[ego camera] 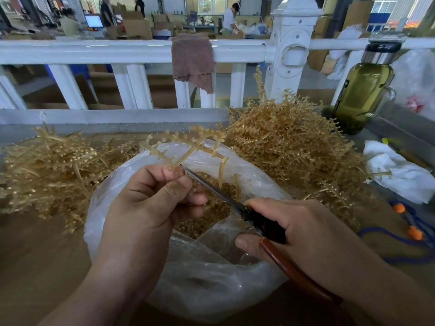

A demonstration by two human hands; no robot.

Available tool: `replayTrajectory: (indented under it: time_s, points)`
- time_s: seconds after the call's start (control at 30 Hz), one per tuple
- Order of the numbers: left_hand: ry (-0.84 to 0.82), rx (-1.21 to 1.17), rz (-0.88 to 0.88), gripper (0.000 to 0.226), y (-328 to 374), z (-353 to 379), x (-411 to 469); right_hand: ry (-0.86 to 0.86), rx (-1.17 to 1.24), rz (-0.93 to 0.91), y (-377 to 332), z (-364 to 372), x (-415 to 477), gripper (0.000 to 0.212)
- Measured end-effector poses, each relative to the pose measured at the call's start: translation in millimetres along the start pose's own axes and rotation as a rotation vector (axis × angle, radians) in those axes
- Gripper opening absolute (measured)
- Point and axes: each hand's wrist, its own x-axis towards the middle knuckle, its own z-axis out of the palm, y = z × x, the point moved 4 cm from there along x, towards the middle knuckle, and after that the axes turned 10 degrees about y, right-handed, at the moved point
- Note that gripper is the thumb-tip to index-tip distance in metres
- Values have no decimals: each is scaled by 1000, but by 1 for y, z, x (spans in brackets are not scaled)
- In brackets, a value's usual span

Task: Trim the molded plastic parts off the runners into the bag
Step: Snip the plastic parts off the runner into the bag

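A tan, branching runner (pixel 188 147) is held over the open mouth of a clear bag (pixel 211 285), which lies on the tabletop (pixel 35 255) with loose trimmed parts (pixel 211 215) inside. The left hand (pixel 150 205) reaches up from below, its grip pinching the runner's stem between thumb and curled fingers. The right hand (pixel 306 229), grip clenched round the red-brown handles of the scissors (pixel 235 203), angles the blades up-left to the stem. The blade tips are hidden behind the left fingertips. Beside the bag lie a left heap (pixel 47 170) and a right heap (pixel 294 142) of runners.
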Motion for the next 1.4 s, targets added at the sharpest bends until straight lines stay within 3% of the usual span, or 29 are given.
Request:
replayTrajectory:
  time_s: [0.2, 0.63, 1.4]
  points:
    - [-9, -9, -28, 1, -1, 2, 0, -6, 12, 1, 0, -1, 1, 38]
    - [26, 78, 5, 21, -1, -4, 3, 5, -37, -25, 0, -5, 0, 35]
    - [34, -108, -136, 13, -7, 3, 2, -10, -45, 41, -8, -2, -1, 30]
